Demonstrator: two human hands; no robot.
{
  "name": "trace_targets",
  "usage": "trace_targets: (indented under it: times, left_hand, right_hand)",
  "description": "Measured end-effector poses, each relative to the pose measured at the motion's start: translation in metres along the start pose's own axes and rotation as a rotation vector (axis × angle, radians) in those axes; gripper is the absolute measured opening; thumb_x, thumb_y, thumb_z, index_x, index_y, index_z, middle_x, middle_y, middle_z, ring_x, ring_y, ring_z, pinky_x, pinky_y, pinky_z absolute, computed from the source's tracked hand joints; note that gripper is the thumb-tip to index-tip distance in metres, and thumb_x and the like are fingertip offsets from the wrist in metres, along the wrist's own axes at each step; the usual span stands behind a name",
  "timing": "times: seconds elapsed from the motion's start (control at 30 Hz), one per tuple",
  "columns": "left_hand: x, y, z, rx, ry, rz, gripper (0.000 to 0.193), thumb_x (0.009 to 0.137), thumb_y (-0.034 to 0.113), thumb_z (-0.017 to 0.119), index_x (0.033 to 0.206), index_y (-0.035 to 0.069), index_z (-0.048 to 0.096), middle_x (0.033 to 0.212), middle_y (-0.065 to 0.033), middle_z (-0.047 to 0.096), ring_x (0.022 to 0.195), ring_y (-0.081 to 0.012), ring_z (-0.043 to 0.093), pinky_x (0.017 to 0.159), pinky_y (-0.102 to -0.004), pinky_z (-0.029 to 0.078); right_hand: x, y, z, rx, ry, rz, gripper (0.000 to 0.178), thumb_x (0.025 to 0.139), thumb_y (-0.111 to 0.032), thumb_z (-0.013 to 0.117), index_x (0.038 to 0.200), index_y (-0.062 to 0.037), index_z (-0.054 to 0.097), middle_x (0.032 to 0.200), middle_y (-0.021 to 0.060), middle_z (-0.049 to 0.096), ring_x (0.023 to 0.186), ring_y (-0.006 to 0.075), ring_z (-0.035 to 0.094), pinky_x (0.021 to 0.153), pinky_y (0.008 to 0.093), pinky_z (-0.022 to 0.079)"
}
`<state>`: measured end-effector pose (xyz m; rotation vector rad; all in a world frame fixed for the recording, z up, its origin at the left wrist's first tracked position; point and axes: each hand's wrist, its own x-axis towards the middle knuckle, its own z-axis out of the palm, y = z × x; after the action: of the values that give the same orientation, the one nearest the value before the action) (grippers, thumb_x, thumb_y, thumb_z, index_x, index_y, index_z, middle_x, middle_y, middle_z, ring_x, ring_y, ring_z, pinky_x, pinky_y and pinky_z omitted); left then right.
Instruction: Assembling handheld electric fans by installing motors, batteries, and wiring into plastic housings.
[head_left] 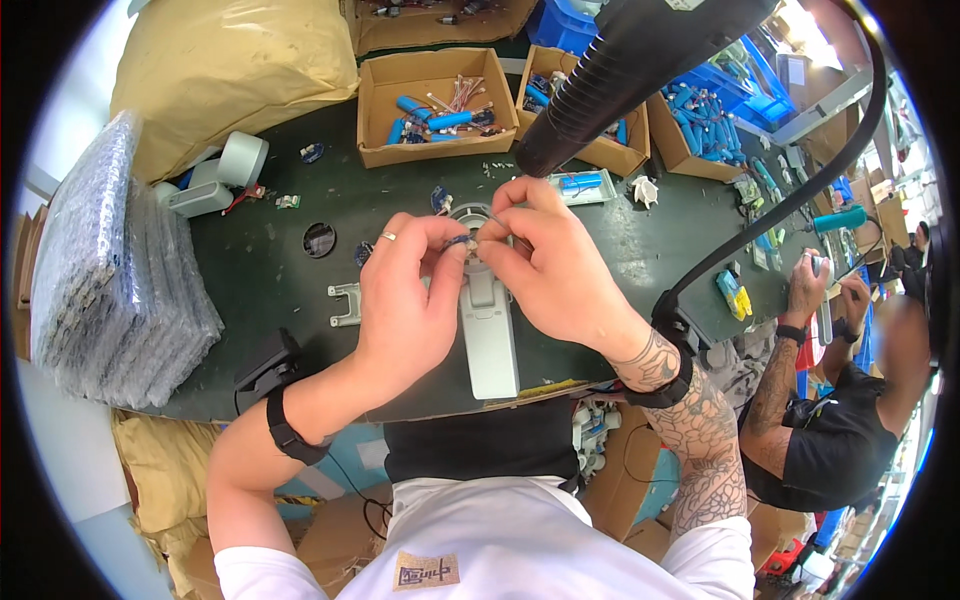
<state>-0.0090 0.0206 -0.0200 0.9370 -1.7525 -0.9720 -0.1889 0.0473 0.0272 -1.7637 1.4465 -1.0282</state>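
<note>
A pale grey plastic housing with a long handle (pixel 490 345) lies on the dark green table, its round end away from me. Over that round end my left hand (pixel 408 290) is closed, thumb and forefinger pinching a small dark blue circuit board (pixel 458 241). My right hand (pixel 548 262) meets it from the other side, fingertips pressed together at the board's edge; whatever they grip is too small to name. Beside my left hand sits a pale grey bracket (pixel 346 304). Another small blue board (pixel 441 200) rests just beyond the housing.
Cardboard trays (pixel 435 155) of blue batteries and wires line the back. A black tube (pixel 590 85) hangs in from above right, with a black cable (pixel 790 205) curving beside it. Bubble-wrapped sheets (pixel 120 290) are stacked at left. A co-worker (pixel 835 410) works at right.
</note>
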Motion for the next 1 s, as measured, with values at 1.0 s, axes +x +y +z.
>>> trace_targets:
  times: [1.0]
  left_hand:
    - [0.003,0.005,0.009,-0.109,0.083,0.011,0.012,0.095,-0.007,0.066,0.106,-0.003,0.067,0.092,-0.0088,0.063,0.071,-0.0154,0.069,0.063,-0.0275,0.055]
  right_hand:
    - [-0.006,0.014,0.008,0.057,0.101,-0.04,0.006,0.089,0.003,0.067,0.094,0.0058,0.066,0.114,0.016,0.054,0.094,0.0319,0.066,0.081,0.0393,0.055]
